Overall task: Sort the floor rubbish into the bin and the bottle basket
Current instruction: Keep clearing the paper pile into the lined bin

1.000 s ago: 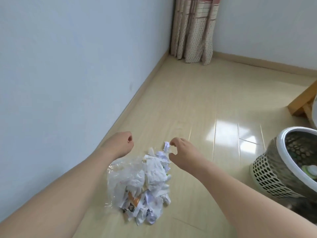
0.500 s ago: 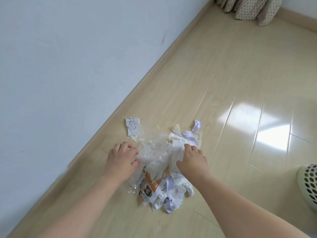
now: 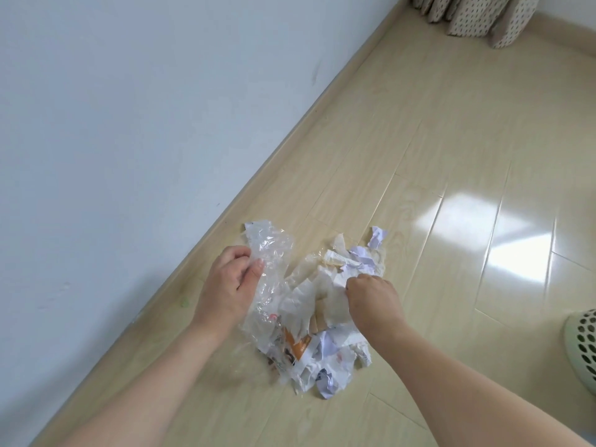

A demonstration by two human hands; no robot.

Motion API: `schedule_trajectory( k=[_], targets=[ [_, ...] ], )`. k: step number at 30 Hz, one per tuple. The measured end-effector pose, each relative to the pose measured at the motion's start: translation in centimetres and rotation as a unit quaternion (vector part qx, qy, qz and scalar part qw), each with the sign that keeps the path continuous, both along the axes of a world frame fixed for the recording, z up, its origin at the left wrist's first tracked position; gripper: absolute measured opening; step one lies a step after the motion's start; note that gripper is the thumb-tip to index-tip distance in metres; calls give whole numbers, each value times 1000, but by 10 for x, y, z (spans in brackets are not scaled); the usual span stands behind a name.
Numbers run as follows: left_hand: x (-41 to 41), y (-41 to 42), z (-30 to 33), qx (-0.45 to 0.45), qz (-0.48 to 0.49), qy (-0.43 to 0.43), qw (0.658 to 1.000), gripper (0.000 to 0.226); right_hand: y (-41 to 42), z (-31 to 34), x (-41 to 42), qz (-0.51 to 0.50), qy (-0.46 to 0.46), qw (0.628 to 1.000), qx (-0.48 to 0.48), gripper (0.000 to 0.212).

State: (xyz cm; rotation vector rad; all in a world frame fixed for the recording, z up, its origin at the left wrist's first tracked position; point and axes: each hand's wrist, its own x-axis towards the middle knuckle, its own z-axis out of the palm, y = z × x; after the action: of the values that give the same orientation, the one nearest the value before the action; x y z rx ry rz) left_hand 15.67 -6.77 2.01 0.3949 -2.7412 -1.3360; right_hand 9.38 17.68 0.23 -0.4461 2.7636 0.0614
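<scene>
A pale wooden floor (image 3: 419,156) is gleaming with window glare at the right, a light wooden skirting board (image 3: 290,137) is running along the plain white wall (image 3: 129,91), and a dotted curtain (image 3: 477,14) is hanging down to the floor in the far corner.

We can't actually read anything here. The orange-and-white wrapper (image 3: 298,345) at the near end of the rubbish pile (image 3: 322,317) has some dark print on it, but it's way too crumpled and blurry for us to make out.
</scene>
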Motion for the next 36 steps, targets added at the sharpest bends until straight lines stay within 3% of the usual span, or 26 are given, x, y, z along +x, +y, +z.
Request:
schedule_trajectory(
  k=[5, 7, 15, 21, 25, 27, 28, 29, 31, 34, 36],
  targets=[
    [-2, 8, 42, 63, 67, 14, 996, 27, 10, 46, -1, -69, 1, 994, -81, 22],
    [-5, 13, 62, 90, 84, 2, 992, 32, 10, 66, 0, -79, 3, 992, -98, 25],
    [8, 27, 136, 89, 31, 5, 996, 38, 25, 143, 11, -96, -3, 982, -164, 39],
    [25, 33, 179, 173, 53, -43, 983, 39, 46, 192, 23, -126, -4, 950, -286, 21],
    [22, 60, 226, 318, 50, -70, 944, 33, 75, 231, 41, -200, -15, 904, -377, 14],
    [19, 84, 250, 393, 35, -87, 915, 17, 98, 250, 51, -250, -20, 874, -417, 14],
    [17, 101, 261, 426, 22, -99, 899, 18, 113, 259, 58, -272, -18, 858, -436, 13],
    [15, 116, 270, 454, 11, -114, 884, 34, 126, 267, 64, -292, -17, 841, -455, 12],
    [13, 147, 286, 475, -2, -120, 872, 37, 153, 279, 76, -328, -20, 806, -492, 12],
    [11, 196, 306, 455, -37, -138, 879, 28, 199, 295, 95, -377, -30, 764, -523, 13],
    [15, 244, 322, 417, -80, -160, 891, 36, 245, 308, 119, -415, -19, 727, -547, 12]
  ],
)
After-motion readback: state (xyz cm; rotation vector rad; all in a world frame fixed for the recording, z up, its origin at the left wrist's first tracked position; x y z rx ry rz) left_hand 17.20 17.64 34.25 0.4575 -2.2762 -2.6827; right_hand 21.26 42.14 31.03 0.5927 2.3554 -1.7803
